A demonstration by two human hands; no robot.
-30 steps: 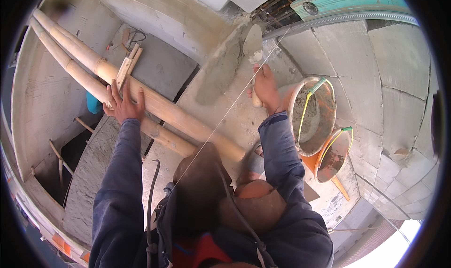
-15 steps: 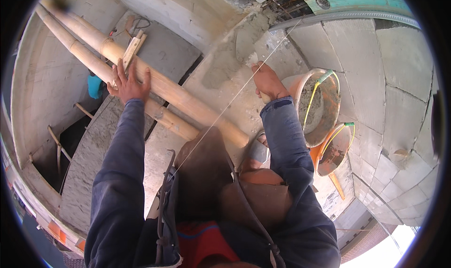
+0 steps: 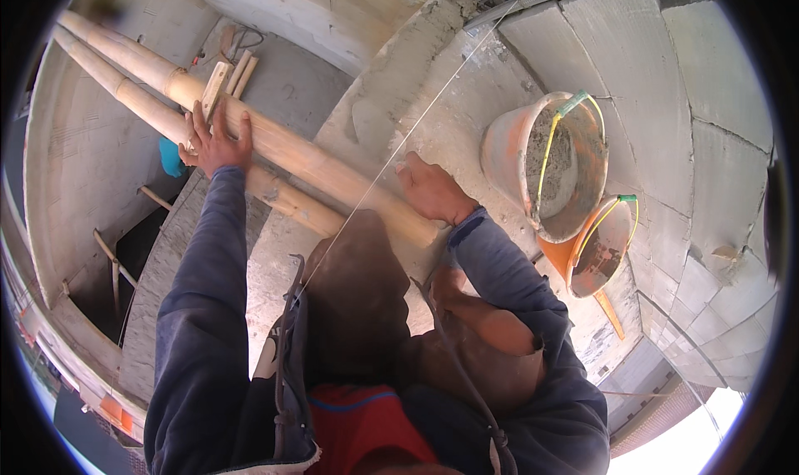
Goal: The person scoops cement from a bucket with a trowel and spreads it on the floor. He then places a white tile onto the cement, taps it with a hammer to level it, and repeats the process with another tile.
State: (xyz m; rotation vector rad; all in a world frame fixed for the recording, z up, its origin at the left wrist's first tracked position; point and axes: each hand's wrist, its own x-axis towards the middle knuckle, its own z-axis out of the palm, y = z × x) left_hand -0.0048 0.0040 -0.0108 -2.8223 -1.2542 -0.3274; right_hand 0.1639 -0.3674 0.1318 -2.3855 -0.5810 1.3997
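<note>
Head view of a person at a block wall. The left hand (image 3: pixel 215 144), toward 10 o'clock, lies palm down with fingers spread on the upper bamboo pole (image 3: pixel 275 146); the fingers rest on the pole rather than close around it. A second bamboo pole (image 3: pixel 133 104) runs just beside and below the first, both slanting from 10 o'clock toward the centre. A short wooden stick (image 3: pixel 214 88) lies against the upper pole just above the left hand. The right hand (image 3: pixel 429 190), just right of centre, is pressed on the grey mortar-coated wall top (image 3: pixel 466 117) near the lower end of the upper pole; its fingers are curled, but whether they hold anything cannot be told. A taut string line (image 3: pixel 399 146) passes just left of the right hand. At 2 to 3 o'clock, an orange bucket of mortar (image 3: pixel 545 163) stands on the blocks, and a smaller orange bucket (image 3: pixel 601 246) is just beside it.
</note>
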